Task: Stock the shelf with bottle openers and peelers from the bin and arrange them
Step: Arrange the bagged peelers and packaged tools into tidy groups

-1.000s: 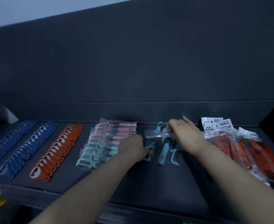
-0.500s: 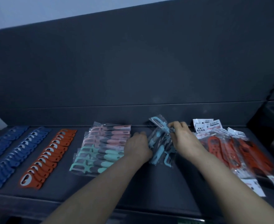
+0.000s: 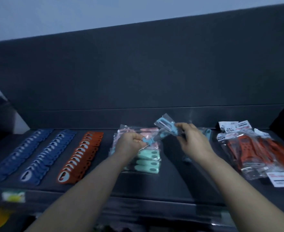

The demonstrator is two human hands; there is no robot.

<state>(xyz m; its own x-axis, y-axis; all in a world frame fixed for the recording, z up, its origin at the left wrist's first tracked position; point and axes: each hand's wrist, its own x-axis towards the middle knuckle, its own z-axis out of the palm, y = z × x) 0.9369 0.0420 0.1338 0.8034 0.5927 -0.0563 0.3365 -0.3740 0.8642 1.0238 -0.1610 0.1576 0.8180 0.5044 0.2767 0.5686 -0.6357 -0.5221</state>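
Observation:
Both hands hold bagged light-blue peelers [image 3: 164,129] lifted above the dark shelf [image 3: 171,181]. My left hand [image 3: 129,143] pinches the lower end of one bag. My right hand [image 3: 193,141] grips the upper bags near their middle. Below them lies a stack of pink and mint peelers [image 3: 148,158] in clear bags. A few blue peelers [image 3: 206,133] stay on the shelf behind my right hand. Two rows of blue bottle openers [image 3: 42,156] and one row of orange bottle openers [image 3: 81,156] lie in overlapping lines at the left.
Red peelers in bags with white labels [image 3: 255,151] are piled at the right. The dark back panel [image 3: 137,81] rises behind the shelf. A blurred yellow and green object [image 3: 12,196] sits at the lower left below the shelf's front edge.
Both hands have lifted the blue peeler bags off the shelf and drawn them left, over the pink and mint stack. The view has shifted right.

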